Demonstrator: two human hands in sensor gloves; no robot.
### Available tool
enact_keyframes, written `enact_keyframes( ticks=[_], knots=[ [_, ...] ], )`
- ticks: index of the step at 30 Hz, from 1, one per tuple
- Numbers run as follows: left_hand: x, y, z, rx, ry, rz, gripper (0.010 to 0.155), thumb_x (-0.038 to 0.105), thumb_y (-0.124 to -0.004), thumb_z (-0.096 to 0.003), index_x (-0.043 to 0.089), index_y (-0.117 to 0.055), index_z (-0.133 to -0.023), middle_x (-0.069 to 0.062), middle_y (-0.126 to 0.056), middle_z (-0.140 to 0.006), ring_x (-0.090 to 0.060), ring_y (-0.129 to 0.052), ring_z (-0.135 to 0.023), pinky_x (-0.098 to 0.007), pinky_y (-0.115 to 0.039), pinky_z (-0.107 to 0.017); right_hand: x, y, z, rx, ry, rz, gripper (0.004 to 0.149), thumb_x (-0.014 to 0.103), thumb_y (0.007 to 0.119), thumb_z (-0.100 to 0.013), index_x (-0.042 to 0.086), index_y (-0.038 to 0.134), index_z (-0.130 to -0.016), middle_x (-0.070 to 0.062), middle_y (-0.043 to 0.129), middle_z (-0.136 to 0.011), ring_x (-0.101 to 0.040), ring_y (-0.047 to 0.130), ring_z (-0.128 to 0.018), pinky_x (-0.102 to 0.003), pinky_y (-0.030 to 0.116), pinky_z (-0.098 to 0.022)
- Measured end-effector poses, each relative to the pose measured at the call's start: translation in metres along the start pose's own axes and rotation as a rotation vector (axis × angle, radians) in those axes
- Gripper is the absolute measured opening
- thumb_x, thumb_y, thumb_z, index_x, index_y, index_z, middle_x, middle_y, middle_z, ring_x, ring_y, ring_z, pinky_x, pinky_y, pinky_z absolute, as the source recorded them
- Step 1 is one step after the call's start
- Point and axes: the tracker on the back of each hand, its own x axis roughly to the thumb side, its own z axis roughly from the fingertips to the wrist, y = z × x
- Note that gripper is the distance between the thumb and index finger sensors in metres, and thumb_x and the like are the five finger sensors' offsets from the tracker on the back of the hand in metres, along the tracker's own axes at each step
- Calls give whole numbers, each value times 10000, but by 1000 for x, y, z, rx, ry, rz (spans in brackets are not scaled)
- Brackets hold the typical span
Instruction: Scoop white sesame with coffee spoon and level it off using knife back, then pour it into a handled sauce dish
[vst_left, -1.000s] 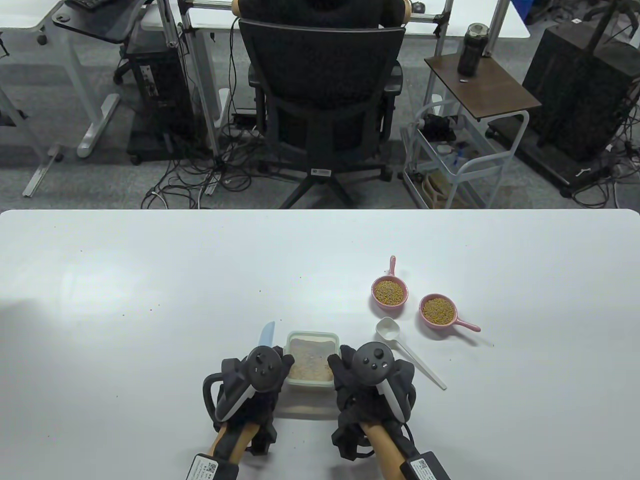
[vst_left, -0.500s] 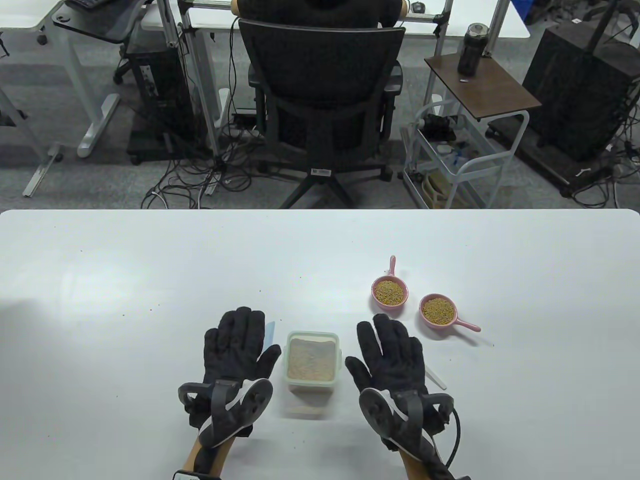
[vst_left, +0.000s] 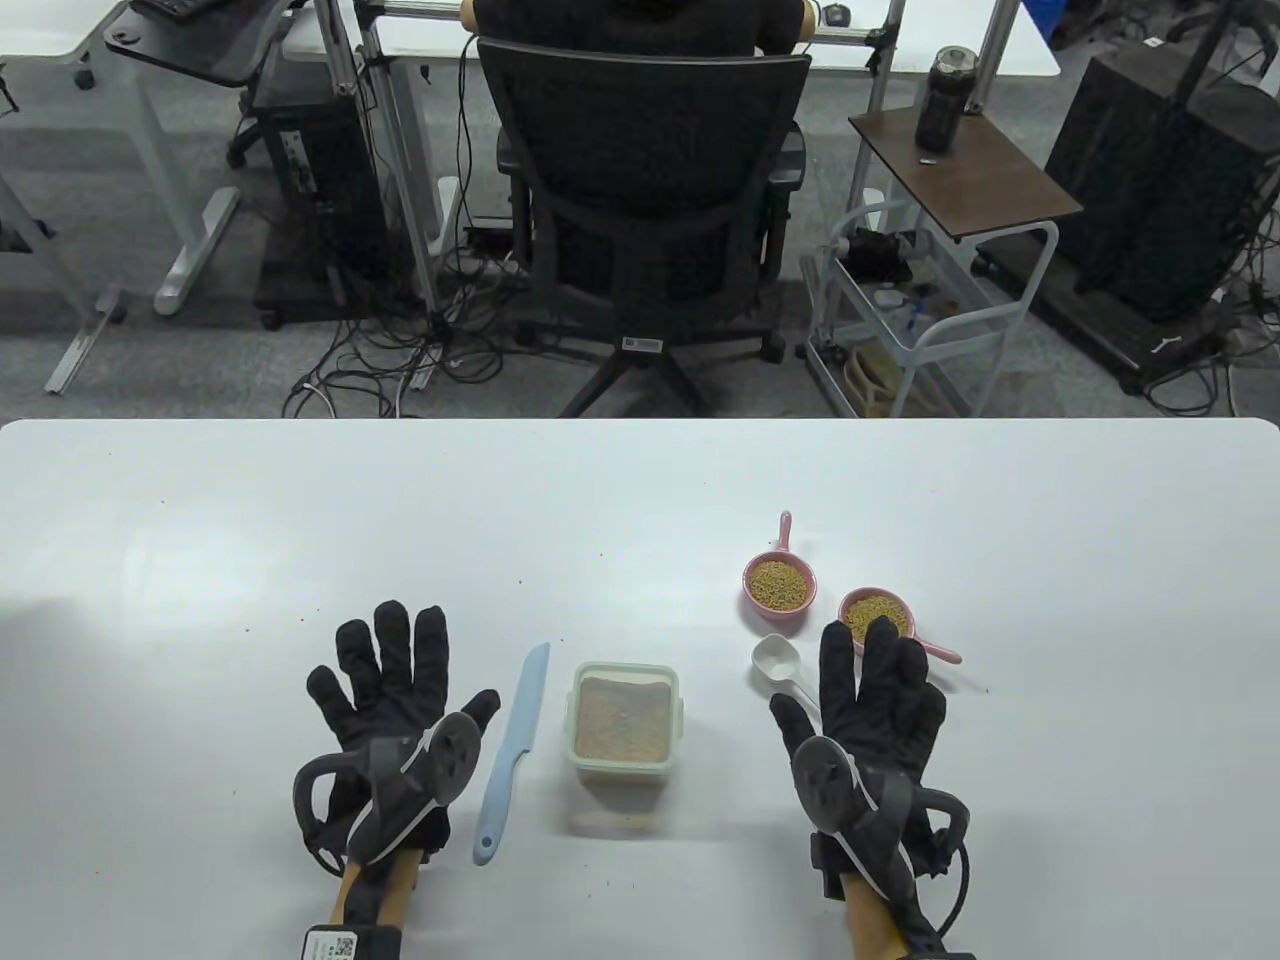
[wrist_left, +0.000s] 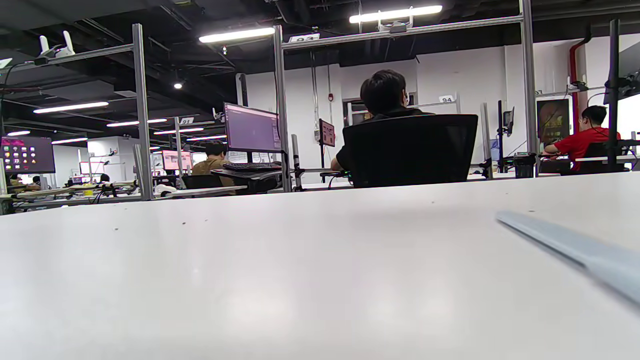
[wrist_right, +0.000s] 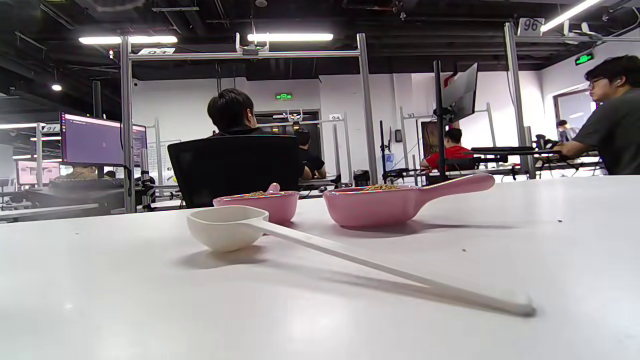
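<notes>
Two gloved hands, both flat and spread, holding nothing. Left hand (vst_left: 395, 690) open, fingers straight and splayed on the white table (vst_left: 200, 560), tracker strapped on its back. Just right of it, apart from the thumb, one pale blue knife (vst_left: 513, 752) lying flat, blade pointing away; seen as a blurred blade (wrist_left: 575, 250) at the right edge of the left wrist view. Further right, between the hands, one square container of white sesame (vst_left: 621, 718), lid off. Right hand (vst_left: 880, 700) likewise open, fingers straight, over the handle of one white coffee spoon (vst_left: 776, 658); whether touching it cannot be told. Spoon bowl empty, just left of the fingertips, handle running back toward the wrist (wrist_right: 350, 255). Beyond the fingertips, two pink handled sauce dishes, both filled with brownish seed: far dish (vst_left: 777, 582), near dish (vst_left: 876, 612) partly behind the fingertips.
</notes>
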Motion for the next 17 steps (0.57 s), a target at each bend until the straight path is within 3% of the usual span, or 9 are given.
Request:
enact_keyframes(
  ticks=[17],
  knots=[
    [6, 1, 2, -19, -7, -6, 880, 705, -391, -497, 259, -121, -1207, -104, -119, -1279, -470, -89, -1101, -700, -241, -721, 6, 3, 0, 4, -32, -10, 788, 638, 578, -556, 308, 266, -1200, -100, 161, -1266, -393, 245, -1137, -630, 339, -780]
  ],
)
